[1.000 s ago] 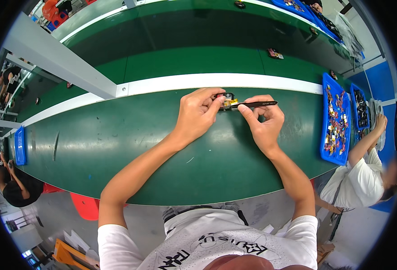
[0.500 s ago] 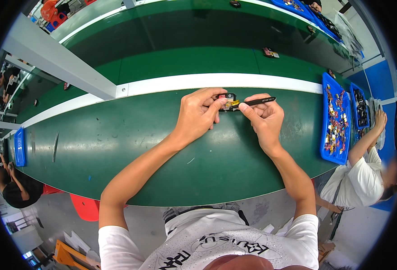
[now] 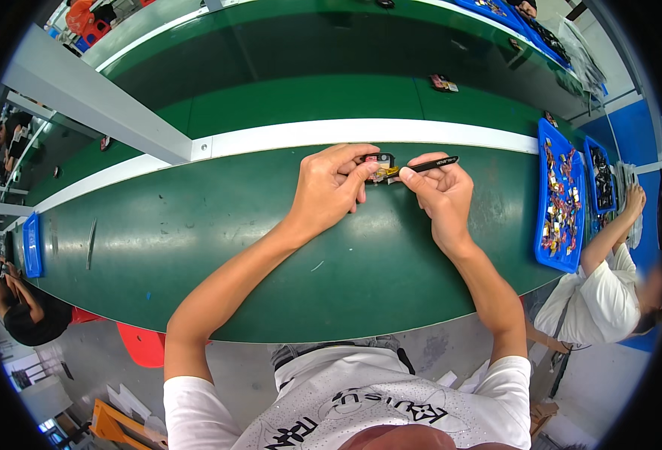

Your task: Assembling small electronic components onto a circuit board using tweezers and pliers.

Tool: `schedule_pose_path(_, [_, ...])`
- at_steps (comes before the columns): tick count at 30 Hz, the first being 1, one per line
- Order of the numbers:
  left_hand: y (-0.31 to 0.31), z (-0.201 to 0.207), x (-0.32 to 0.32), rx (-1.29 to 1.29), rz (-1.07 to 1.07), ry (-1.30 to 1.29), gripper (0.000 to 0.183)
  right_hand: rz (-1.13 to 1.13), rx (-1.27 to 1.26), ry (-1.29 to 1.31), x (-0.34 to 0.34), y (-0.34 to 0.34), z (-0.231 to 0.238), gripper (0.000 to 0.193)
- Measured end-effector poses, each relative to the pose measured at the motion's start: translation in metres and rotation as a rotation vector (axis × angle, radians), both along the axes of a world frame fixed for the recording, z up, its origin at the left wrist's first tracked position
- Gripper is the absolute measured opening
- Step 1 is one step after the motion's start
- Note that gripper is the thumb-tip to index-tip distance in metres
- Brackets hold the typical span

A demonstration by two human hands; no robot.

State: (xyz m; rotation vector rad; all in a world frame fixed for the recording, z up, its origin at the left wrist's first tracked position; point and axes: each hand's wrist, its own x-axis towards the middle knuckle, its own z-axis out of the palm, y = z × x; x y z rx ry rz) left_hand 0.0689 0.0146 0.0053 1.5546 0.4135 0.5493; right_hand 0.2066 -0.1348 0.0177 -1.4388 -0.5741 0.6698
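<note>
Green counter (image 3: 346,300) runs beneath both forearms, and above its middle, near the white rail (image 3: 308,132), is a small black-rimmed device (image 3: 380,160) with a yellow piece (image 3: 382,173) at its lower edge. The left hand (image 3: 331,184) is clamped on the device's left side, thumb and fingers pinching it, much as one second earlier. The right hand (image 3: 445,191) grips a slim black tool (image 3: 434,163), its tip at the yellow piece; I cannot tell whether they touch. That tool lay nearly level a second ago; now its rear end is tipped upward. Beyond the rail, a red-and-black part (image 3: 443,83) on the green strip (image 3: 308,97) has shifted leftward. To the right, a blue tray (image 3: 559,263) of small colourful parts stays put. At far left, a co-worker in black (image 3: 31,319) has changed posture slightly.
</note>
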Motion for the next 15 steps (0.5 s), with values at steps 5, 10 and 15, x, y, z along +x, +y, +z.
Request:
schedule_pose_path(5, [-0.0001,0.0012,-0.0002,0.008,0.0,-0.001,0.024,0.035,-0.02,0.022,0.0021,0.0004,-0.0006,0.018])
schedule_pose_path(10, [-0.0006,0.0033,0.0,0.005,-0.005,0.02,0.025,0.023,-0.005,0.016,0.0012,0.0008,-0.0023,0.019])
schedule_pose_path(15, [0.003,0.0018,-0.0008,-0.044,-0.023,0.056,0.026,-0.008,0.032,-0.022,-0.0034,0.0025,-0.0015,0.018])
